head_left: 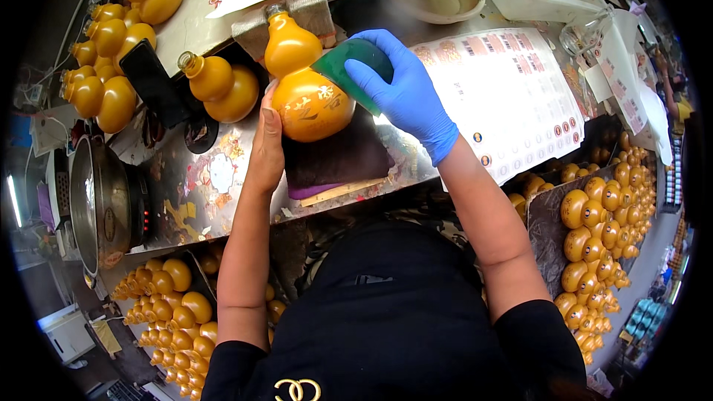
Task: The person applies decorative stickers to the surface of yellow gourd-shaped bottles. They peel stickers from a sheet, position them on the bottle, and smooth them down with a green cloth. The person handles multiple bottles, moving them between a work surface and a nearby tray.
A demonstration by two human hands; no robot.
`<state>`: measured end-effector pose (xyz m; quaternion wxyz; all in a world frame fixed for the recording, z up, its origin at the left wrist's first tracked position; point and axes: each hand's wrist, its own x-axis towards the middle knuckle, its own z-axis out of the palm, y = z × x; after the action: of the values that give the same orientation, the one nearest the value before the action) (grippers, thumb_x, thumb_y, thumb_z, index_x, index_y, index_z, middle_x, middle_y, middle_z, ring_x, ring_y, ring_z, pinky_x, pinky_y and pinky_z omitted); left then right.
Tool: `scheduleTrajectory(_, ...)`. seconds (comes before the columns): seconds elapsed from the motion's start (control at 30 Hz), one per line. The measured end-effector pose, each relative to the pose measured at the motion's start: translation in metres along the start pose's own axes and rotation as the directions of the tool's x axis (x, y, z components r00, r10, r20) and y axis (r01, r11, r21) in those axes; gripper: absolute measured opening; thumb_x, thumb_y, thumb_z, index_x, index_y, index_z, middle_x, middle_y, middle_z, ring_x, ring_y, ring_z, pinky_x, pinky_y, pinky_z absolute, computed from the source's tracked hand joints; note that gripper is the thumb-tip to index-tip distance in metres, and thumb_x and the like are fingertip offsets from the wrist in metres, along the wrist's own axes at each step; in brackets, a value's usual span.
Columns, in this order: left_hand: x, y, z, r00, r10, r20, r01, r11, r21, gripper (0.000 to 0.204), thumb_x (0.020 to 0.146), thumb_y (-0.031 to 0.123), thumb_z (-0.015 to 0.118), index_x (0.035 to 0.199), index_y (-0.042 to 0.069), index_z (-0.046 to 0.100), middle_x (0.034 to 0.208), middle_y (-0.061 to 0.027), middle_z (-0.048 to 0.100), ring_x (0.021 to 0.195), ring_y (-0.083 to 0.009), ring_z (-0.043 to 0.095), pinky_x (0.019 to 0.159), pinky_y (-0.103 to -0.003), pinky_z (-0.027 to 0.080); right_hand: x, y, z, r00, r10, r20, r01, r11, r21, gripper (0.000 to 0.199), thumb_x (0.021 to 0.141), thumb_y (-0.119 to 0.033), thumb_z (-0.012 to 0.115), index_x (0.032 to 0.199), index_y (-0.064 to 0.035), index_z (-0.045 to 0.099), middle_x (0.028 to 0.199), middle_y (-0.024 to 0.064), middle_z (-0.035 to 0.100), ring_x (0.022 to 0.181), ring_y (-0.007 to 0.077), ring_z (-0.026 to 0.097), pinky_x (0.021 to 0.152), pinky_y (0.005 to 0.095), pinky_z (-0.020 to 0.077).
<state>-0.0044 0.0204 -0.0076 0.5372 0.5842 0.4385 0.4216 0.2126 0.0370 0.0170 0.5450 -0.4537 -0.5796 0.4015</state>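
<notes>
A yellow-orange gourd-shaped bottle [291, 46] leans tilted over the bench, its neck up against a wrapped block [310, 15]. My bare left hand [269, 137] grips the lower bulb from its left side; most of its fingers are hidden behind the bottle. On that bulb's front are light and dark printed decorations. My right hand [408, 93], in a blue glove, is closed round a dark green, smooth-edged pad [369, 58], whose edge meets the bottle's right side near the waist. Below the bottle lies a dark mat [338, 163] with a purple edge.
To the left stand another gourd bottle [221, 89], a black phone [154, 82] and a metal pan [93, 204] on a cooker. Printed sheets [505, 96] cover the bench at right. A pale bowl [438, 4] sits behind. Many bottles [587, 241] fill both lower sides.
</notes>
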Motion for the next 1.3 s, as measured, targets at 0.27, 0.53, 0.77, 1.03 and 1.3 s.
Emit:
scheduleTrajectory(0.27,0.002,0.002,-0.005,0.973,0.230,0.028,-0.231,0.973,0.019,0.131,0.061,0.062,0.081,0.152,0.006,0.005,0.151,-0.0205,0.026,0.136,-0.0316,0.036,0.112,-0.043,0.030,-0.038,-0.002,0.014,0.972,0.011,-0.233,0.021,0.991,0.135,0.038,0.091,-0.023,0.066,0.118,-0.0022,0.048,0.103,0.0135,0.062,0.092,0.0179,0.061,0.080,0.0303,0.0495)
scheduleTrajectory(0.53,-0.002,-0.009,0.003,0.938,0.345,0.025,-0.319,0.835,0.447,0.106,0.069,0.010,0.083,0.151,0.007,0.015,0.146,-0.0162,0.034,0.131,-0.0294,0.041,0.110,-0.039,0.032,-0.052,0.033,0.023,0.941,0.079,-0.330,-0.067,0.997,0.045,0.042,0.095,-0.029,0.061,0.119,0.0009,0.046,0.103,0.0156,0.061,0.092,0.0213,0.060,0.082,0.0330,0.0485)
scheduleTrajectory(0.77,-0.002,0.004,0.003,0.911,0.412,-0.011,-0.334,0.755,0.564,0.097,0.064,0.011,0.081,0.148,0.010,0.032,0.141,-0.0128,0.046,0.123,-0.0342,0.048,0.106,-0.040,0.035,-0.066,0.001,0.021,0.796,-0.599,-0.082,0.489,0.718,-0.495,0.037,0.073,0.004,0.071,0.108,-0.0085,0.067,0.098,0.0054,0.061,0.082,0.0211,0.059,0.070,0.0277,0.0469)
scheduleTrajectory(1.03,-0.001,0.004,0.000,0.906,0.424,0.012,-0.356,0.743,0.567,0.080,0.079,0.011,0.072,0.148,0.006,0.032,0.144,-0.0159,0.044,0.129,-0.0266,0.048,0.107,-0.035,0.037,-0.078,0.001,0.054,0.708,-0.619,0.341,0.680,0.464,-0.568,0.035,0.066,-0.006,0.071,0.100,-0.0139,0.071,0.091,-0.0021,0.059,0.068,0.0163,0.053,0.055,0.0319,0.0451)
scheduleTrajectory(1.3,-0.020,0.011,0.006,0.823,0.563,0.078,-0.356,0.404,0.843,0.094,0.072,0.015,0.079,0.149,0.005,0.026,0.153,-0.0187,0.028,0.143,-0.0354,0.024,0.115,-0.047,0.017,-0.107,-0.044,0.018,0.999,-0.019,-0.033,0.021,0.998,0.062,0.025,0.082,0.000,0.062,0.106,-0.0064,0.064,0.097,0.0083,0.062,0.088,0.0234,0.061,0.081,0.0337,0.0487)
